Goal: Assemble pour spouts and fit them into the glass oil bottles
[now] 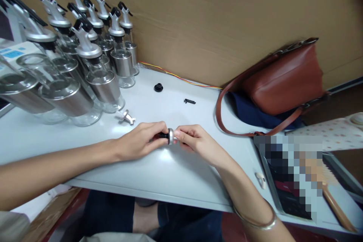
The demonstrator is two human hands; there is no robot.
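Observation:
Over the middle of the table, my two hands meet at a bottle pourer (171, 136) with a silver collar and a black ribbed stopper. My left hand (143, 138) is closed around the stopper end. At the other side, the fingertips of my right hand (193, 138) pinch the pourer's narrow spout, which they mostly hide. Close to my left hand lies a loose silver pourer piece (127, 117). Beyond the hands are a round black rubber cap (158, 87) and a small black lever (190, 101), both on the white table (159, 174).
Several glass bottles with steel bands (123, 62), many fitted with pourers, crowd the left. A brown leather bag (286, 79) with its strap lies at the back right. To the right are a white clip-like object (260, 180) and a wooden-handled brush (337, 206). Cardboard (198, 19) stands behind.

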